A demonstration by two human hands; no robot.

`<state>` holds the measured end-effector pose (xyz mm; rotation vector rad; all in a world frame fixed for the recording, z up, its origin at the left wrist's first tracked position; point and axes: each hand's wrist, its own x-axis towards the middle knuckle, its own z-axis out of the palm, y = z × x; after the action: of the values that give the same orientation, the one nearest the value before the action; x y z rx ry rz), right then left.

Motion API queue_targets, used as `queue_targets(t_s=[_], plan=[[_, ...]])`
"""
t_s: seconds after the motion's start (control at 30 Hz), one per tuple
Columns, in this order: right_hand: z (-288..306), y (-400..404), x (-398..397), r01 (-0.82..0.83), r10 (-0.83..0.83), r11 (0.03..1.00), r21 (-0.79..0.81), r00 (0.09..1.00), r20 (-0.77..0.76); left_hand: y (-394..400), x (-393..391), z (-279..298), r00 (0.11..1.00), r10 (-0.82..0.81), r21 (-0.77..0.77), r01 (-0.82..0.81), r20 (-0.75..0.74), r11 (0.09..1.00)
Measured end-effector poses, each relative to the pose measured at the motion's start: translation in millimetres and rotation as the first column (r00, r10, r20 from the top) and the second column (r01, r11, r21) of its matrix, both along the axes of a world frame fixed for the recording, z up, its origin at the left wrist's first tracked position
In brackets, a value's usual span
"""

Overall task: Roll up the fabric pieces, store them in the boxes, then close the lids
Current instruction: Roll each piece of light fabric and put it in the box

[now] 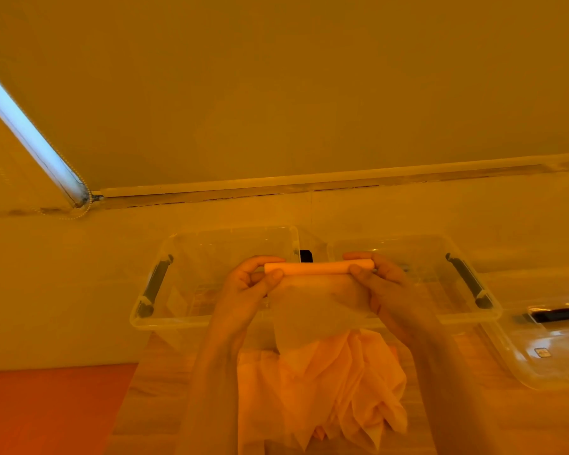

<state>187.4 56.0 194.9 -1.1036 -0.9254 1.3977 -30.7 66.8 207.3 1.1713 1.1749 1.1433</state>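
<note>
Above boxes, mid-frame: fabric roll (319, 267) held up
L hand (243, 287): thumb + fingers pinch roll's left end
R hand (383, 284): pinches right end
Fabric tail (312, 310): hangs unrolled below roll
Loose fabric pile (322, 382): on table (151, 372), near side
Left box (165, 320), right box (467, 318): clear, open, behind hands
Lid (546, 366): far right, off

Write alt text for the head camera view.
Two bare hands, left hand and right hand, pinch the ends of a partly rolled thin pale fabric piece above two open clear plastic boxes. More crumpled pale fabric lies below; a clear lid rests at right.
</note>
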Motion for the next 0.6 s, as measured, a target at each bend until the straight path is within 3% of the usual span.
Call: queue_targets(t_s=[0.33, 0.6], plan=[[5.9, -3.7, -3.3, 0.012, -0.01, 1.0, -0.012, 0.992, 0.127, 0.5, -3.4, -1.6, 0.998, -0.016, 0.006, 0.015, 0.065, 1.0], [4.3, -1.5, -2.5, 0.01, -0.01, 1.0, -0.009, 1.0, 0.025, 1.4, -3.6, -1.7, 1.0, 0.007, 0.033, -0.008, 0.02, 0.999]])
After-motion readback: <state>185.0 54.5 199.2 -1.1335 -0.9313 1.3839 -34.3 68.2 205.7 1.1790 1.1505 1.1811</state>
